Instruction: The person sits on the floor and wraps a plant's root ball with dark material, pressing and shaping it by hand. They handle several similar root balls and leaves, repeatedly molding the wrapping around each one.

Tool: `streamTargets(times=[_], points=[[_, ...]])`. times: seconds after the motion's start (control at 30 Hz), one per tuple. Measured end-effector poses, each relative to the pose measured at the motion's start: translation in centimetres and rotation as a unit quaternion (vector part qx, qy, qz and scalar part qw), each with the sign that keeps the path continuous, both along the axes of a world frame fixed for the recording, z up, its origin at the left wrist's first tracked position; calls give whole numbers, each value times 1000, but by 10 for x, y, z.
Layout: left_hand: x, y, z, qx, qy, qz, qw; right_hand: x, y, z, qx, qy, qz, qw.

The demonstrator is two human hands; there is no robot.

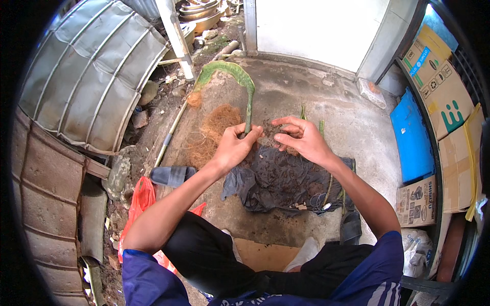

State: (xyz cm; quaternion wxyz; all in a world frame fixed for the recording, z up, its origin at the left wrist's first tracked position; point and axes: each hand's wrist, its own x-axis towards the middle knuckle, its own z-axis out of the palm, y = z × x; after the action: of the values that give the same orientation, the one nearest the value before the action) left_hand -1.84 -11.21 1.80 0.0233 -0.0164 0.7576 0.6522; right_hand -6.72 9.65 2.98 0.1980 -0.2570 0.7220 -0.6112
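My left hand [237, 147] grips the narrow lower end of a long green leaf [226, 67], which looks like a snake plant leaf. It rises from the fist and arches over to the left. Just right of it, my right hand [300, 137] hangs with fingers apart and curled, and nothing shows in it. Beneath both hands lies a crumpled black plastic sheet [249, 191] with dark soil [287, 172] scattered on it. Reddish-brown coconut-like fibre [220, 124] is heaped left of the hands. More green leaf pieces [321, 128] stand partly hidden behind my right hand.
A black sandal [172, 176] and a red plastic bag [141, 195] lie left. Thin cord [317, 201] rests on the sheet's near edge. A pole [170, 134] runs along the left. Cardboard boxes [440, 88] and a blue panel [413, 137] stand right.
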Motion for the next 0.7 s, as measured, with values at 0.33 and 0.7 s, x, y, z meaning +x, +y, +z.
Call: streamTargets(times=[0.33, 0.7], points=[[2, 15, 5, -5, -16, -57, 998, -1, 6, -1, -10, 18, -15, 1000], [0, 10, 7, -10, -67, -38, 997, -4, 12, 0, -21, 8, -56, 998]])
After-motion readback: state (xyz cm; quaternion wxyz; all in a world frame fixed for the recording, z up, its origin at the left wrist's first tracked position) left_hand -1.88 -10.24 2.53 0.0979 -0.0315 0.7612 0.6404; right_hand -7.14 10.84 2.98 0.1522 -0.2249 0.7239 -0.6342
